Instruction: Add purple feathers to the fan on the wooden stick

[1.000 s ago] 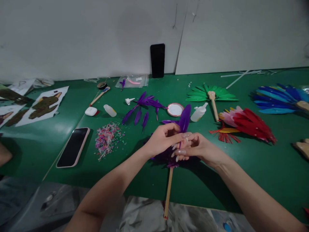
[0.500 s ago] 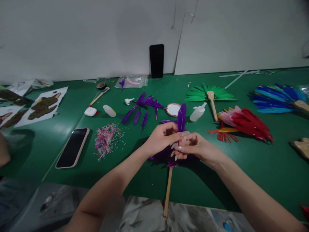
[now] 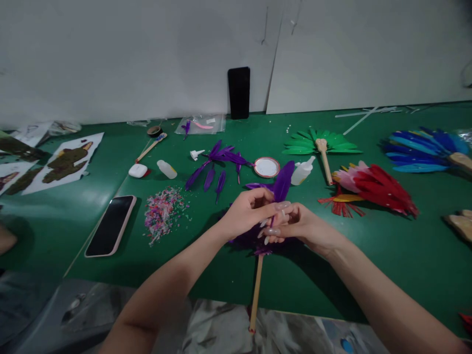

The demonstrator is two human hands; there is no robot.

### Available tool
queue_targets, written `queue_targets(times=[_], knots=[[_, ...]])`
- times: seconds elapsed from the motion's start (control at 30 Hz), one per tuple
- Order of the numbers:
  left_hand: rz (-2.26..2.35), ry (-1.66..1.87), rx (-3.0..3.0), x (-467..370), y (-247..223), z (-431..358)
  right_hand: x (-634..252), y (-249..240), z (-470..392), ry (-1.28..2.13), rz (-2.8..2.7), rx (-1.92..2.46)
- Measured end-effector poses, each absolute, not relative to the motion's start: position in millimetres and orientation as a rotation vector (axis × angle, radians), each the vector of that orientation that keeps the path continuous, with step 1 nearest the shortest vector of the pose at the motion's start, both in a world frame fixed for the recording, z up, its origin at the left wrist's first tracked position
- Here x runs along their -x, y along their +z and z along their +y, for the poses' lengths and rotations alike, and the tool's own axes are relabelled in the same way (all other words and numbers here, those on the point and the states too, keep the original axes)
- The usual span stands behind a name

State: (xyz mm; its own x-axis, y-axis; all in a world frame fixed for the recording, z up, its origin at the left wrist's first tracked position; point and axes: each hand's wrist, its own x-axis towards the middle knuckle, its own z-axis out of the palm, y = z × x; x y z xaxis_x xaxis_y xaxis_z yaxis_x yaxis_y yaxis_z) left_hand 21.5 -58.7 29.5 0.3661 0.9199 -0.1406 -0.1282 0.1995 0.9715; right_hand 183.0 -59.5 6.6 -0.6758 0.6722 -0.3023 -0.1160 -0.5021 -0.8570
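While left hand (image 3: 254,209) pinches long purple feather (image 3: 283,181) above purple-feathered straight wooden stick (image 3: 256,295), right hand (image 3: 300,225) clamps feather's quill (image 3: 273,221) lower down; step seems quill handling, next move likely needing steady grip.

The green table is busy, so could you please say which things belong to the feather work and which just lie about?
Probably in the job: held purple feather, purple fan, loose purple feathers.

Probably just lying about: pink-edged phone, white case, green fan, blue fan.
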Motion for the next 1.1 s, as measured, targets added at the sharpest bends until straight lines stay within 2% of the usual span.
queue_targets(times=[0.47,1.1], knots=[[0.902,0.902,-1.165,-19.2,31.2,-58.1,-186.2,11.2,-56.9,2.275,-1.172,0.799],[1.015,0.987,-1.128,-21.9,31.0,-56.9,-182.4,7.8,-56.1,2.167,-1.165,0.889]])
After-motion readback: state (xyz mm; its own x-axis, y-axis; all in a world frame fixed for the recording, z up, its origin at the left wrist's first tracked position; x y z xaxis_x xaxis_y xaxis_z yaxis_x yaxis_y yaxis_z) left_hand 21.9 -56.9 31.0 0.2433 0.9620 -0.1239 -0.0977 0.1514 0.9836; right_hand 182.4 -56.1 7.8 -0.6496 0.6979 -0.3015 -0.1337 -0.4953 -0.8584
